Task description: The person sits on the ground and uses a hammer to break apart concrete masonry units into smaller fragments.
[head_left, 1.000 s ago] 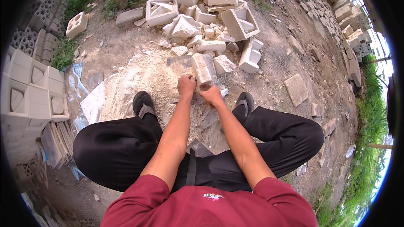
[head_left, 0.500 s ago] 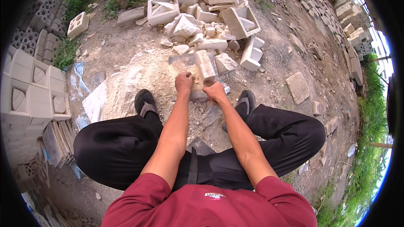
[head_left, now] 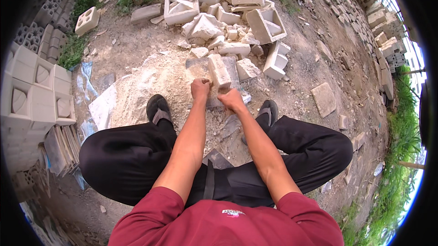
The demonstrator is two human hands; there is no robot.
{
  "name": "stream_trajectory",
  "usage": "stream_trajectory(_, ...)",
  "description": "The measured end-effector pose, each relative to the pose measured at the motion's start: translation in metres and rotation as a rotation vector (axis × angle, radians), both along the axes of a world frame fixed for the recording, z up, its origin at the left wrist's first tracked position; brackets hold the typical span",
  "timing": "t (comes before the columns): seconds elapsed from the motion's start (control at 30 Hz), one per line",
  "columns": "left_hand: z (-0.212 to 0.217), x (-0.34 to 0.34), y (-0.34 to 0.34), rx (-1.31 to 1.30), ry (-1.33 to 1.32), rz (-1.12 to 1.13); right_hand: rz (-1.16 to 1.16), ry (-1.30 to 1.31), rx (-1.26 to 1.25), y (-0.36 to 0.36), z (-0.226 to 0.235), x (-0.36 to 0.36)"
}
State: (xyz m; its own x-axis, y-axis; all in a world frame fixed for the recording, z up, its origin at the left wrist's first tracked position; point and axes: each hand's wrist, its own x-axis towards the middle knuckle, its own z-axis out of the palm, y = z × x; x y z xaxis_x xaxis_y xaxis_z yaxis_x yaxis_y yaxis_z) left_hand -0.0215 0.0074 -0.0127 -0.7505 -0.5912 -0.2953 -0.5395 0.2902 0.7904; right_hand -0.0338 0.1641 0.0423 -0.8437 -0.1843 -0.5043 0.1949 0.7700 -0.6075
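My right hand (head_left: pixel 232 101) is closed at the near end of a dusty, cream rectangular block (head_left: pixel 219 70). Its fingers seem wrapped round a handle or grip that they mostly hide. The block lies over a flat grey slab (head_left: pixel 232 67) on the ground, between my feet and the rubble. Just left of the block, my left hand (head_left: pixel 200 89) is closed with its knuckles low over the slab's edge. What its fingers hold, if anything, is hidden. Pale crushed powder (head_left: pixel 153 88) spreads from the slab toward the left.
Beyond the slab rises a heap of broken cream blocks (head_left: pixel 205 27). Pale moulded blocks (head_left: pixel 43 93) are stacked at the left, above leaning thin boards (head_left: pixel 64 150). A flat stone (head_left: pixel 323 100) lies at the right. My sandalled feet stand either side of the slab.
The block in my right hand has swung slightly left and its angle has changed. My left hand stays beside it, nearly still. The whole view has shifted a little.
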Motion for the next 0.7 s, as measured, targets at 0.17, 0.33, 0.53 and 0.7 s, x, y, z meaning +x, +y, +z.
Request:
stream_trajectory(0.17, 0.001, 0.003, -0.002, -0.024, -0.040, -0.006, -0.208, 0.132, -0.385, -0.012, 0.003, -0.007)
stream_trajectory(0.33, 0.008, -0.016, 0.021, -0.047, -0.001, -0.047, -0.030, 0.251, 0.013, 0.016, -0.061, 0.003)
stream_trajectory(0.53, -0.004, 0.001, 0.001, -0.121, 0.044, -0.052, -0.050, -0.030, -0.060, -0.012, 0.009, 0.005)
stream_trajectory(0.7, 0.004, 0.001, 0.000, -0.025, -0.041, 0.031, -0.146, 0.312, -0.276, -0.020, 0.012, 0.014)
